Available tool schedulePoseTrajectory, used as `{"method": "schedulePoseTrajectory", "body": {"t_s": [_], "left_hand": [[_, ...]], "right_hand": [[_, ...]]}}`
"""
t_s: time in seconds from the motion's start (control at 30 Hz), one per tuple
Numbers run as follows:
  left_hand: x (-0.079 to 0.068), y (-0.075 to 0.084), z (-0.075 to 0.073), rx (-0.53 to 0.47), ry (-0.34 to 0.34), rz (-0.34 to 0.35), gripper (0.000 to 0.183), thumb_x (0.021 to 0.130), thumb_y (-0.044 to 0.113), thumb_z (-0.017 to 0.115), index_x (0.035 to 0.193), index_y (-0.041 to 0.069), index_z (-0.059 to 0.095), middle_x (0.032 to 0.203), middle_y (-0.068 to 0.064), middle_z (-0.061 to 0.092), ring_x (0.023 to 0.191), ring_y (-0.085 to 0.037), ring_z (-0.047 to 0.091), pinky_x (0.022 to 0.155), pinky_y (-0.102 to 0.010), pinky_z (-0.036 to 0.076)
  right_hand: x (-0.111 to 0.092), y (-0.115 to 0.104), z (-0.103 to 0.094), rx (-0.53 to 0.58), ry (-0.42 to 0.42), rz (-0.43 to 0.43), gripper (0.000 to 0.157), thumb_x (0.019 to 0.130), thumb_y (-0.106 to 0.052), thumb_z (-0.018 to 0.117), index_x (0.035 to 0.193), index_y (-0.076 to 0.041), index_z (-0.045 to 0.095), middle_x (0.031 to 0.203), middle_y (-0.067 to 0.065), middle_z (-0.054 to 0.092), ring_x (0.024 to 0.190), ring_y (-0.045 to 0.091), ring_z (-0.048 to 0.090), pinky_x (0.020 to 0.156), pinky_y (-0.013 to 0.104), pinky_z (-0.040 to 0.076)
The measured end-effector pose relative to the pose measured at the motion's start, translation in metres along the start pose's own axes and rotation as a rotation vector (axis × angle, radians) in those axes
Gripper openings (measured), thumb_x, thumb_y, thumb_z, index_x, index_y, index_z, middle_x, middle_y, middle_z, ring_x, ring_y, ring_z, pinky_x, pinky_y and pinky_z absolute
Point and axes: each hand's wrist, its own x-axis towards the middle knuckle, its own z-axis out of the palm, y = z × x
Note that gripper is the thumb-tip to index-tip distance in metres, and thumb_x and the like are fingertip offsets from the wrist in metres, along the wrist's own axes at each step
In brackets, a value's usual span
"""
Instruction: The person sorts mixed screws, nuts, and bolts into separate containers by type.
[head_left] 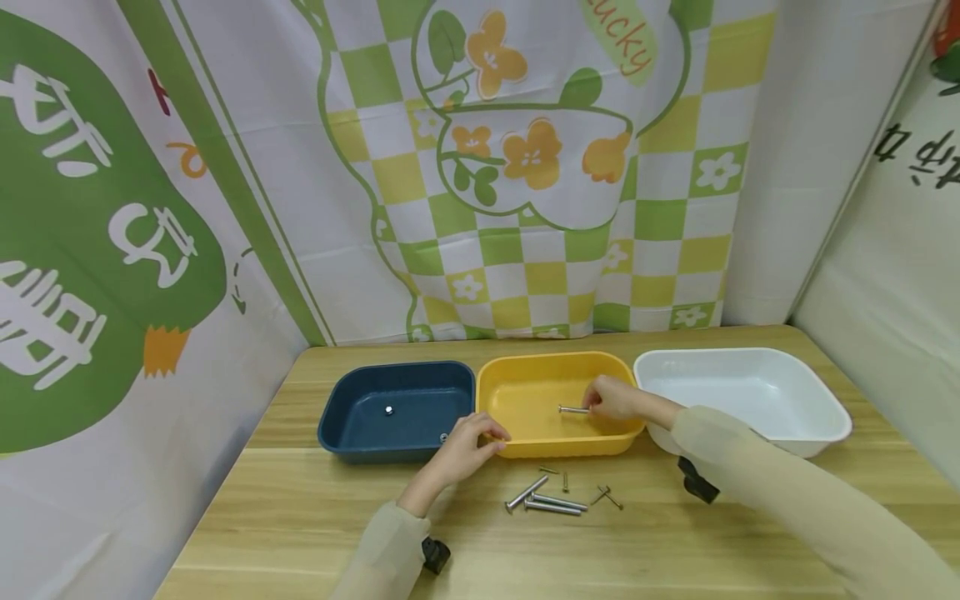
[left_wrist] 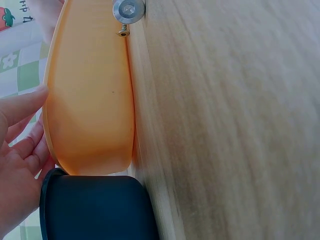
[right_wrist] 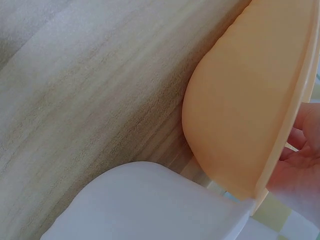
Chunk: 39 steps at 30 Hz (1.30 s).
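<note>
Over the yellow bin [head_left: 555,450], my right hand [head_left: 613,397] pinches a long silver bolt [head_left: 572,409] whose head points left. Its fingers are partly hidden behind the bin wall in the right wrist view. My left hand [head_left: 467,446] grips the near left rim of the same bin, thumb against the rim [left_wrist: 46,107] and fingers on its inner side. On the table in front lie several long bolts [head_left: 552,507], close together. Beside them are small brass-coloured screws [head_left: 566,482], two of them crossed [head_left: 606,496] at the right.
Touching the yellow bin on the left is a dark blue bin [head_left: 367,456] with a small nut [head_left: 388,410] and another small metal piece [head_left: 443,437] in it. A white bin [head_left: 750,392] stands at the right. Printed cloth [head_left: 525,275] hangs behind the wooden table [head_left: 262,517].
</note>
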Motion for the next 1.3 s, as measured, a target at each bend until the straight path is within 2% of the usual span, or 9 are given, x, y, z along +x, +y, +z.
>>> {"method": "schedulePoseTrajectory", "body": {"t_s": [0.07, 0.17, 0.27, 0.3, 0.33, 0.53, 0.7, 0.8, 1.3], "left_hand": [[0.0, 0.0, 0.0, -0.001, -0.002, -0.001, 0.007, 0.087, 0.013, 0.061, 0.09, 0.01, 0.067, 0.087, 0.001, 0.06, 0.085, -0.015, 0.054, 0.085, -0.035, 0.035], [0.0, -0.001, 0.0, -0.003, -0.003, 0.0, 0.007, 0.086, 0.013, 0.062, 0.09, 0.01, 0.067, 0.088, 0.001, 0.06, 0.085, -0.015, 0.054, 0.085, -0.036, 0.035], [0.0, -0.001, 0.0, -0.004, -0.003, 0.001, 0.007, 0.086, 0.012, 0.062, 0.091, 0.009, 0.067, 0.088, 0.0, 0.06, 0.084, -0.015, 0.054, 0.086, -0.036, 0.035], [0.0, -0.001, 0.0, -0.003, -0.002, 0.002, 0.007, 0.086, 0.012, 0.062, 0.091, 0.009, 0.067, 0.088, 0.0, 0.061, 0.084, -0.014, 0.054, 0.086, -0.036, 0.035], [0.0, -0.001, 0.0, -0.001, -0.001, 0.004, 0.007, 0.086, 0.012, 0.062, 0.091, 0.009, 0.066, 0.088, 0.0, 0.061, 0.084, -0.014, 0.054, 0.086, -0.036, 0.035], [0.001, -0.002, 0.0, 0.002, 0.002, 0.012, 0.007, 0.086, 0.013, 0.062, 0.09, 0.01, 0.066, 0.088, 0.001, 0.06, 0.084, -0.014, 0.054, 0.086, -0.036, 0.034], [0.001, -0.002, 0.0, -0.007, 0.001, 0.001, 0.007, 0.086, 0.013, 0.062, 0.09, 0.01, 0.066, 0.087, 0.002, 0.06, 0.084, -0.014, 0.054, 0.086, -0.036, 0.034], [0.001, -0.002, 0.0, -0.006, 0.0, -0.002, 0.007, 0.086, 0.013, 0.062, 0.09, 0.01, 0.067, 0.087, 0.002, 0.06, 0.084, -0.014, 0.053, 0.086, -0.035, 0.034], [0.001, 0.0, 0.0, 0.0, -0.001, -0.007, 0.006, 0.086, 0.012, 0.062, 0.09, 0.009, 0.066, 0.087, 0.0, 0.06, 0.083, -0.014, 0.054, 0.085, -0.035, 0.034]], "right_hand": [[0.011, 0.039, 0.011, -0.01, 0.014, -0.046, 0.008, 0.078, -0.007, 0.06, 0.078, -0.005, 0.068, 0.069, 0.002, 0.061, 0.062, 0.012, 0.05, 0.055, 0.024, 0.041], [0.021, 0.078, 0.021, -0.044, 0.023, -0.041, 0.009, 0.08, -0.009, 0.061, 0.083, -0.006, 0.069, 0.073, 0.003, 0.062, 0.065, 0.015, 0.052, 0.057, 0.027, 0.043], [0.022, 0.085, 0.021, -0.05, 0.057, -0.032, 0.012, 0.078, -0.008, 0.06, 0.086, -0.005, 0.068, 0.074, 0.005, 0.062, 0.067, 0.016, 0.052, 0.059, 0.029, 0.043], [0.02, 0.077, 0.018, -0.054, 0.05, 0.004, 0.013, 0.078, -0.007, 0.06, 0.087, -0.005, 0.068, 0.075, 0.005, 0.062, 0.068, 0.018, 0.053, 0.06, 0.03, 0.044], [0.021, 0.081, 0.019, -0.05, 0.074, -0.034, 0.012, 0.077, -0.007, 0.059, 0.086, -0.006, 0.068, 0.073, 0.004, 0.06, 0.066, 0.016, 0.051, 0.058, 0.028, 0.042], [0.004, 0.03, -0.002, -0.023, 0.081, -0.071, 0.009, 0.081, -0.014, 0.062, 0.084, -0.009, 0.068, 0.07, -0.001, 0.06, 0.064, 0.012, 0.052, 0.057, 0.025, 0.043], [-0.018, -0.047, -0.025, -0.025, 0.077, 0.005, 0.012, 0.08, -0.006, 0.061, 0.085, 0.002, 0.067, 0.074, 0.006, 0.064, 0.069, 0.016, 0.056, 0.064, 0.031, 0.048], [-0.025, -0.069, -0.029, -0.017, 0.085, 0.007, 0.011, 0.08, -0.001, 0.06, 0.086, 0.006, 0.066, 0.074, 0.009, 0.064, 0.069, 0.016, 0.056, 0.065, 0.028, 0.047], [-0.038, -0.094, -0.029, 0.071, 0.087, 0.026, 0.013, 0.084, 0.0, 0.058, 0.093, 0.007, 0.065, 0.084, 0.011, 0.065, 0.075, 0.015, 0.057, 0.068, 0.026, 0.048]]}}
